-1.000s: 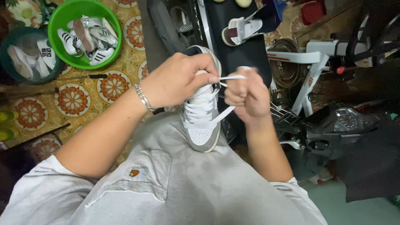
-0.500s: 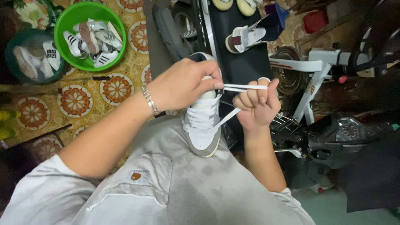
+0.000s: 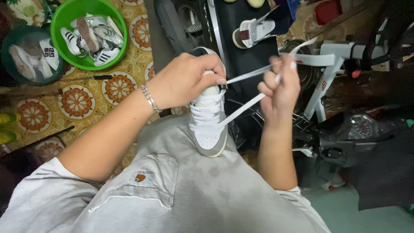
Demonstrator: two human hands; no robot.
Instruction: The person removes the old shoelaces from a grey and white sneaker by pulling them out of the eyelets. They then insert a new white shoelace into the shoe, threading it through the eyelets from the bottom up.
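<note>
My left hand clamped the grey-and-white sneaker resting on my lap — its grip closed around the collar — while my right hand pinched both white laces taut, beside it.

Floor: tiled floor in yellow-tan, patterned with round orange and white medallions; at lower right it gives way to a plain pale green surface.
Upper left: a bright green plastic basin heaped with white and grey sneakers, and just beside it a darker teal basin holding more shoes.
Top centre: a black panel with a white and maroon sandal lying on it.
Right: a white metal frame, dark machine parts and black cloth.
Light: dim, even, indoor.
</note>
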